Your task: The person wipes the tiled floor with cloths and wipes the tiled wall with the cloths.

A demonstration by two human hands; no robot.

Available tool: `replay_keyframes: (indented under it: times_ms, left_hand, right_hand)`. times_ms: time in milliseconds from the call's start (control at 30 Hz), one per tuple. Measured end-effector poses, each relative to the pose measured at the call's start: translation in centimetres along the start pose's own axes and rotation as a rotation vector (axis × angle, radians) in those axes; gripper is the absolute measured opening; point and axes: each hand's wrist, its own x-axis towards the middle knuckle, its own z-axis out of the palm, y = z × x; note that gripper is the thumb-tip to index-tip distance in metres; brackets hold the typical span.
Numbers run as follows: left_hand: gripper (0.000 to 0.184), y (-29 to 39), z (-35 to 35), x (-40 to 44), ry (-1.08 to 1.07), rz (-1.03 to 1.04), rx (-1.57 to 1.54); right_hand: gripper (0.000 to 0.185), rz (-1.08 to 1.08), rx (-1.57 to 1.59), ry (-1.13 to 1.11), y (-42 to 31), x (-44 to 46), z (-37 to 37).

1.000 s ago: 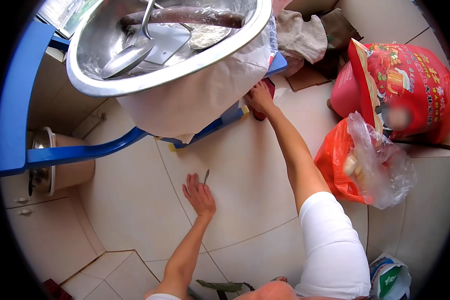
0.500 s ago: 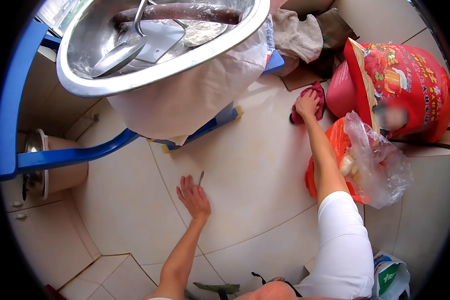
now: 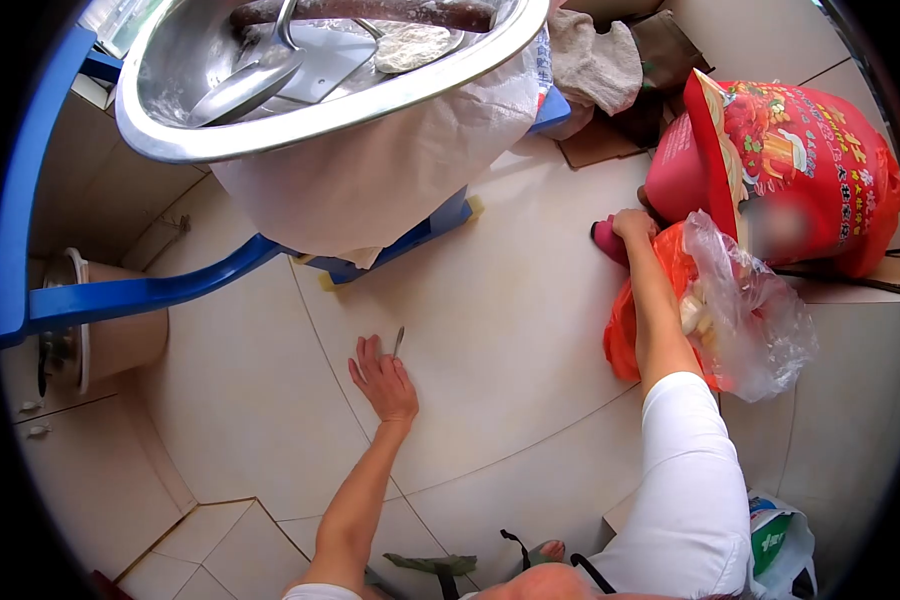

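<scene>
Head view: dark red cloth (image 3: 608, 243) on the tiled floor (image 3: 510, 330), beneath the right hand (image 3: 634, 226) and beside the red printed sack (image 3: 820, 180).
The two hands are well apart. The right hand is curled onto the cloth, its fingertips hidden; a sideways sweep could catch the sack's base, and the forearm, crossing the orange bag (image 3: 625, 325), could drag it and spill its pale contents. The left hand (image 3: 385, 385) is low over the floor, fingers spread; whether they trap the thin metal piece (image 3: 399, 342) cannot be told, but careless pressure might prick a finger or send it skidding. Farther out, a knock to the blue frame (image 3: 160, 290) could upset the steel basin (image 3: 220, 147).
</scene>
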Motion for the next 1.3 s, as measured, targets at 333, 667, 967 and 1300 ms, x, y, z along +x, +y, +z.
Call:
replay_keyframes:
  times_ms: [333,667,967,1300]
  left_hand:
    - [0.010,0.3,0.1,-0.3,0.025,0.030,0.034]
    - [0.009,0.4,0.0,-0.4,0.028,0.010,0.049]
    - [0.010,0.4,0.2,-0.4,0.029,0.014,0.069]
    - [0.009,0.5,0.1,-0.1,-0.001,0.002,0.098]
  right_hand:
    - [0.030,-0.314,-0.325,-0.008,-3.9,-9.4,3.4]
    - [0.060,-1.122,-0.043,0.094,1.4,-41.9,12.0]
    - [0.043,-1.128,0.468,0.265,2.7,-36.1,-1.2]
    - [0.085,0.115,0.366,0.139,-1.6,-8.5,-3.1]
